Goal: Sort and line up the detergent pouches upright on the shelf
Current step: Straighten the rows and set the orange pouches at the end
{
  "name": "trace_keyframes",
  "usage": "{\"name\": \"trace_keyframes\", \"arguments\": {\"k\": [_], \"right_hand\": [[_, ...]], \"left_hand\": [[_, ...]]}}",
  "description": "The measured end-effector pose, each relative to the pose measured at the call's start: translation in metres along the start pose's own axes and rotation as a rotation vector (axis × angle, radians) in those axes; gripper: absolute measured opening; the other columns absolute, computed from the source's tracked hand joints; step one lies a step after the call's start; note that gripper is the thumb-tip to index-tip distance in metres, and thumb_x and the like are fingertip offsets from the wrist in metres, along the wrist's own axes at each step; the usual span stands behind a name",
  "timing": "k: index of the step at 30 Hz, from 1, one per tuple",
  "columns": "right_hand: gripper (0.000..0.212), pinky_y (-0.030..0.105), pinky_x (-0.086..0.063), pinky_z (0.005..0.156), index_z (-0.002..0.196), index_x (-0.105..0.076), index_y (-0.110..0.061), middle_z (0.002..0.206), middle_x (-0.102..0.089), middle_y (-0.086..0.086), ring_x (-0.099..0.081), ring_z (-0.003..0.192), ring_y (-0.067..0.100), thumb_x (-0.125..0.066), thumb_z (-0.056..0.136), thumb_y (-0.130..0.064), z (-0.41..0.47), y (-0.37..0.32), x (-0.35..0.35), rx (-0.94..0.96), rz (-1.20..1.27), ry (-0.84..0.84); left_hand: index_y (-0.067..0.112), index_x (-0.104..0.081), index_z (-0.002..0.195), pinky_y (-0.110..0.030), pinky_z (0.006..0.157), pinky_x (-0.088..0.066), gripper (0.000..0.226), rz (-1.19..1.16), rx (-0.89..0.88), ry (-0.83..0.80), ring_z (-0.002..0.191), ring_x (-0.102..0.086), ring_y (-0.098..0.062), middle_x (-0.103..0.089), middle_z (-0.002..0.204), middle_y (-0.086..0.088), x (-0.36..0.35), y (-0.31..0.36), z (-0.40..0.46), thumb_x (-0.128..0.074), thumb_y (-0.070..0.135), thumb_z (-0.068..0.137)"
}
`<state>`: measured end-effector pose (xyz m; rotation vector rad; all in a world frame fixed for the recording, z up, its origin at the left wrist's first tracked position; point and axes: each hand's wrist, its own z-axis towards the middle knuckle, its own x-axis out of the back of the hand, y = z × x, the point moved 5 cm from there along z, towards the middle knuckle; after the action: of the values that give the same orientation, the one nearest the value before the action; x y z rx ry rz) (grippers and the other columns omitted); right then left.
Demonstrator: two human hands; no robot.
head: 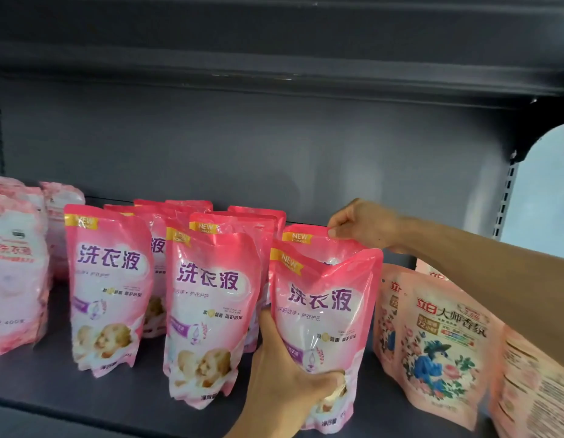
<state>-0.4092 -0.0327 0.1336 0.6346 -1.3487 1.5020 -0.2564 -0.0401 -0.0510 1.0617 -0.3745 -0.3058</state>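
Pink detergent pouches stand upright in rows on the dark shelf [148, 403]. My left hand [287, 371] grips the lower left side of the front right pink pouch [328, 311], thumb across its face. Directly behind it stands another pink pouch [309, 240], and my right hand [363, 224] pinches its top right corner. Two more front pouches stand to the left, one in the middle [208, 314] and one further left [108, 286], with several behind them.
Pale pink floral pouches [16, 270] stand at the far left. Peach pouches with a blue bird print [438, 346] lean at the right, under my right forearm, one [533, 384] showing its back. Another dark shelf runs overhead. A slotted upright [505, 197] marks the right end.
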Motion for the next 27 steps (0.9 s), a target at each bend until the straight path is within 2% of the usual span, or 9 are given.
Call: {"name": "trace_keyframes", "arguments": {"k": [3, 6, 9, 11, 15, 20, 23, 25, 27], "right_hand": [[0.017, 0.028, -0.043, 0.064, 0.082, -0.069, -0.004, 0.073, -0.059, 0.006, -0.049, 0.066, 0.016, -0.057, 0.092, -0.012, -0.003, -0.001, 0.001, -0.001, -0.003, 0.007], [0.019, 0.026, -0.043, 0.065, 0.082, -0.068, -0.006, 0.074, -0.059, 0.004, -0.05, 0.066, 0.013, -0.055, 0.093, -0.014, -0.007, 0.002, -0.001, -0.002, 0.007, 0.015], [0.02, 0.028, -0.043, 0.066, 0.086, -0.069, -0.003, 0.077, -0.06, 0.007, -0.05, 0.068, 0.016, -0.054, 0.093, -0.015, -0.01, 0.003, -0.002, 0.002, 0.02, 0.014], [0.019, 0.029, -0.047, 0.069, 0.087, -0.07, -0.007, 0.08, -0.063, 0.006, -0.054, 0.07, 0.015, -0.056, 0.093, -0.018, -0.012, 0.003, -0.002, 0.003, 0.051, 0.004], [0.012, 0.028, -0.052, 0.083, 0.088, -0.071, -0.021, 0.089, -0.069, -0.005, -0.063, 0.081, 0.008, -0.06, 0.091, -0.019, -0.018, 0.003, -0.001, 0.011, 0.102, -0.017], [0.014, 0.026, -0.049, 0.094, 0.101, -0.069, -0.012, 0.108, -0.069, 0.0, -0.063, 0.105, 0.014, -0.062, 0.09, -0.017, -0.032, -0.001, 0.015, 0.047, 0.193, 0.058], [0.018, 0.03, -0.05, 0.093, 0.102, -0.067, -0.012, 0.108, -0.07, -0.001, -0.065, 0.105, 0.013, -0.059, 0.09, -0.023, -0.057, -0.02, 0.034, 0.139, 0.368, 0.165], [0.028, 0.028, -0.054, 0.087, 0.101, -0.068, -0.012, 0.102, -0.072, 0.002, -0.068, 0.098, 0.014, -0.06, 0.084, -0.034, -0.08, -0.036, 0.038, 0.237, 0.438, 0.158], [0.034, 0.025, -0.054, 0.087, 0.099, -0.069, -0.013, 0.098, -0.073, 0.004, -0.069, 0.093, 0.014, -0.069, 0.076, -0.038, -0.099, -0.047, 0.029, 0.267, 0.374, 0.093]], "left_hand": [[0.031, -0.016, 0.136, -0.031, 0.095, -0.051, 0.122, -0.005, 0.0, 0.018, 0.113, -0.054, -0.007, -0.052, 0.122, 0.015, 0.002, 0.003, -0.002, -0.082, 0.037, 0.034], [0.029, -0.023, 0.13, -0.017, 0.084, -0.051, 0.11, -0.019, -0.013, 0.011, 0.1, -0.054, 0.008, -0.053, 0.11, 0.022, 0.003, 0.008, -0.003, -0.08, 0.035, 0.036], [0.025, -0.024, 0.131, -0.009, 0.075, -0.049, 0.11, -0.027, -0.011, -0.005, 0.097, -0.054, 0.012, -0.056, 0.107, 0.021, 0.004, 0.01, -0.004, -0.079, 0.036, 0.036], [0.022, -0.023, 0.132, -0.006, 0.073, -0.047, 0.112, -0.021, -0.012, -0.006, 0.096, -0.054, 0.013, -0.056, 0.107, 0.02, 0.004, 0.011, -0.004, -0.079, 0.035, 0.036], [0.024, -0.022, 0.132, -0.013, 0.08, -0.049, 0.113, -0.004, -0.012, -0.016, 0.1, -0.056, 0.003, -0.055, 0.109, 0.019, 0.005, 0.014, -0.004, -0.078, 0.037, 0.035], [0.026, -0.018, 0.136, -0.025, 0.092, -0.05, 0.118, 0.011, 0.003, -0.031, 0.105, -0.054, -0.001, -0.054, 0.113, 0.017, 0.004, 0.009, -0.002, -0.079, 0.039, 0.035], [0.03, -0.018, 0.136, -0.034, 0.097, -0.049, 0.119, 0.018, 0.007, -0.03, 0.11, -0.054, -0.006, -0.054, 0.118, 0.015, 0.004, 0.005, 0.001, -0.08, 0.039, 0.035], [0.032, -0.019, 0.132, -0.027, 0.095, -0.05, 0.115, 0.011, -0.003, -0.028, 0.108, -0.054, -0.002, -0.053, 0.117, 0.016, 0.004, 0.006, 0.001, -0.081, 0.037, 0.036], [0.034, -0.017, 0.132, -0.01, 0.085, -0.046, 0.113, -0.006, -0.027, -0.042, 0.105, -0.052, 0.005, -0.051, 0.115, 0.021, 0.004, 0.009, 0.0, -0.085, 0.029, 0.042]]}}
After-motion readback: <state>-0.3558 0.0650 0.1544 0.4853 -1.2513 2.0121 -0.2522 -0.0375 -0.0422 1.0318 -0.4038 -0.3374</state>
